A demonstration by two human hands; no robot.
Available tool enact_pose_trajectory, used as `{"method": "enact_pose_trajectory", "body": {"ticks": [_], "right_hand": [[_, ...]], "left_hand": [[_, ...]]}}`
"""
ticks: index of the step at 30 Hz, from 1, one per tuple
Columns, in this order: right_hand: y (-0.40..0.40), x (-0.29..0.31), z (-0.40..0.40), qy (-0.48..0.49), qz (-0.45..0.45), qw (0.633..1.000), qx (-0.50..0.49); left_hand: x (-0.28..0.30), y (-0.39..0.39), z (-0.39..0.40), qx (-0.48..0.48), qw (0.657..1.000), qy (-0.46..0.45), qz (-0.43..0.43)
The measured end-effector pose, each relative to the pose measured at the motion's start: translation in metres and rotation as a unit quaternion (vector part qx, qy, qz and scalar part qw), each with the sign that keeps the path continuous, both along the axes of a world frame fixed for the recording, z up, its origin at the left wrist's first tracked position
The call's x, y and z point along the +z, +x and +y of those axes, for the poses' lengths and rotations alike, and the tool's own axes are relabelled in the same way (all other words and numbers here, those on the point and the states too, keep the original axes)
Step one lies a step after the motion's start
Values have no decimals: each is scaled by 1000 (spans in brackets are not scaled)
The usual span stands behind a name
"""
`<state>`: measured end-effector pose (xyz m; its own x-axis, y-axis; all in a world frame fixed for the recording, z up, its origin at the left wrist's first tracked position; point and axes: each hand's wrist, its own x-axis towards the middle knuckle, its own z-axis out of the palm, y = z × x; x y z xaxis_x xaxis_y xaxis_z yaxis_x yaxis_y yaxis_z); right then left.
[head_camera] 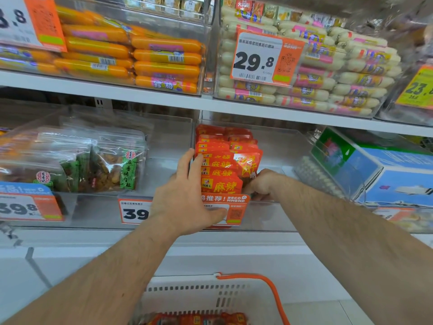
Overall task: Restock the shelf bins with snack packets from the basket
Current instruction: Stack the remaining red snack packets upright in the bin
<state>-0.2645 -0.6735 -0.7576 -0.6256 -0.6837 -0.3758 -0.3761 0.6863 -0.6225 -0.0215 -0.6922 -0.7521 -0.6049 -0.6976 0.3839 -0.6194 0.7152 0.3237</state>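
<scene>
Left hand (187,198) steadying red packets (220,170), right hand (260,184) gripping one

Bright, even light from overhead fills the scene, and shadows are soft. White glare streaks the clear bags (70,146) at nine o'clock and the plastic wrap (393,17) at one o'clock. Wide-angle distortion bows the shelf edge (210,102); the corners smear, while the centre stays sharp.
</scene>
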Motion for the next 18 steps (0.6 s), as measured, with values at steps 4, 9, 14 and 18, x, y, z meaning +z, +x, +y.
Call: {"method": "enact_pose_trajectory", "body": {"ticks": [4, 9, 14, 18], "right_hand": [[-1, 2, 4, 0, 6, 1000, -5], [6, 24, 16, -2, 22, 1000, -16], [47, 45, 53, -213, 273, 935, -80], [103, 24, 95, -413, 363, 835, 21]], "left_hand": [[0, 0, -1, -6, 1000, 10, -3], [0, -1, -3, -13, 1000, 24, -1], [7, 3, -2, -25, 998, 65, 7], [8, 23, 26, -116, 972, -196, 65]]}}
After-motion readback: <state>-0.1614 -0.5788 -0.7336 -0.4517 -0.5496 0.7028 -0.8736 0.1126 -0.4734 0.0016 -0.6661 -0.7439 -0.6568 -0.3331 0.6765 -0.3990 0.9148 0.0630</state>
